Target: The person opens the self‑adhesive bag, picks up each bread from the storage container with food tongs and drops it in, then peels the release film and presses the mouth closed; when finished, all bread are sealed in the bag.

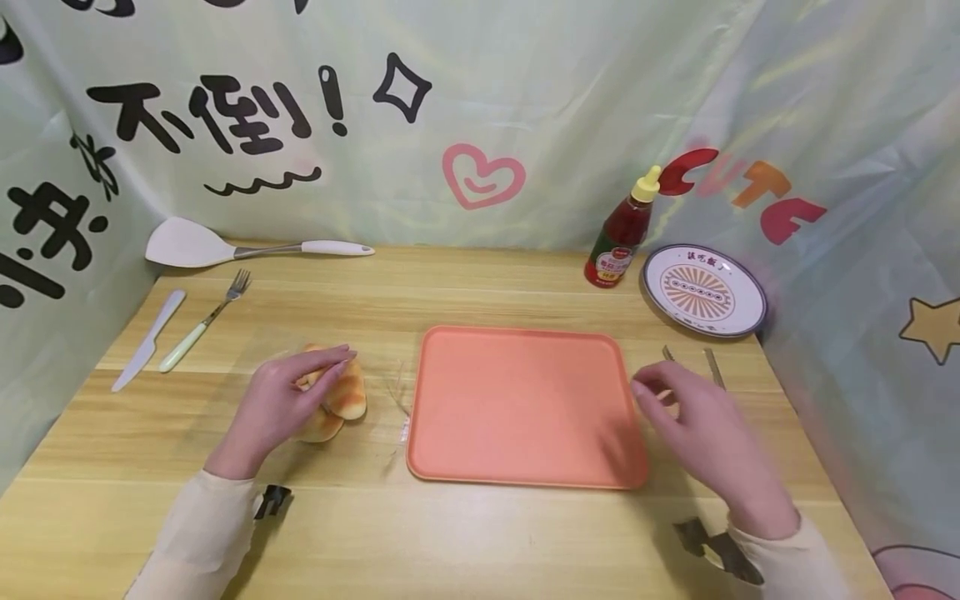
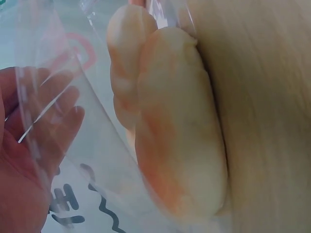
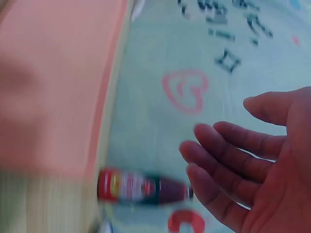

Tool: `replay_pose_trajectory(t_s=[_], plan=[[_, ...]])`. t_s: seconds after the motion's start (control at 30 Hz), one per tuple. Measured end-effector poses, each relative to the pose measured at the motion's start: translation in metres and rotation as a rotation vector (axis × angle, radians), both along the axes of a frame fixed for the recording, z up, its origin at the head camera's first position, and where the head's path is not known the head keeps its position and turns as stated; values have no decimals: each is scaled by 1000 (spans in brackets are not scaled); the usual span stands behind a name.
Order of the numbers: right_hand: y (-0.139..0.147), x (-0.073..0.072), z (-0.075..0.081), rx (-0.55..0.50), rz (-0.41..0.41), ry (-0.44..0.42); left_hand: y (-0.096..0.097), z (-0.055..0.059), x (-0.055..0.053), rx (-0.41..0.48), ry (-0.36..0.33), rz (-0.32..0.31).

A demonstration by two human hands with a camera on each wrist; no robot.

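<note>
In the head view, my left hand (image 1: 281, 400) hovers over golden-brown bread rolls (image 1: 348, 396) at the tray's left. The left wrist view shows two long bread pieces (image 2: 180, 131) in a clear plastic bag (image 2: 99, 126). Part of that film crosses in front of my left fingers (image 2: 63, 131), which are loosely extended and apart from the bread. My right hand (image 1: 708, 425) is in the air by the right edge of the pink tray (image 1: 525, 408). Its fingers (image 3: 233, 155) are relaxed, slightly bent, and hold nothing.
A knife (image 1: 148, 342), a fork (image 1: 206, 322) and a white spatula (image 1: 191, 243) lie at the left. A sauce bottle (image 1: 618, 237) stands at the back right beside a patterned plate (image 1: 705, 290). Metal utensils (image 1: 715, 367) show partly behind my right hand.
</note>
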State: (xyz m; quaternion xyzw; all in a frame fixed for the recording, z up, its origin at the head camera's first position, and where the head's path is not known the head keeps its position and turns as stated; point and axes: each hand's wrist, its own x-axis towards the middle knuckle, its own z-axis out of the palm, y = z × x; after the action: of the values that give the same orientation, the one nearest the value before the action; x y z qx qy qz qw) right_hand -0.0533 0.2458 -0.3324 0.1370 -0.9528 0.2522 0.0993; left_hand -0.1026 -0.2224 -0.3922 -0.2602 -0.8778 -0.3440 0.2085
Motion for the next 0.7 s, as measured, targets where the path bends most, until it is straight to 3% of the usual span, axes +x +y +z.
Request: replay_pose_trajectory(t_s=[0.47,0.7], plan=[[-93,-9,-23,-61,342,-126,-2,1,-2,14,-25,-5],[-128,-6,-40,-213,502,-307,-1,2,-2,2,-47,17]])
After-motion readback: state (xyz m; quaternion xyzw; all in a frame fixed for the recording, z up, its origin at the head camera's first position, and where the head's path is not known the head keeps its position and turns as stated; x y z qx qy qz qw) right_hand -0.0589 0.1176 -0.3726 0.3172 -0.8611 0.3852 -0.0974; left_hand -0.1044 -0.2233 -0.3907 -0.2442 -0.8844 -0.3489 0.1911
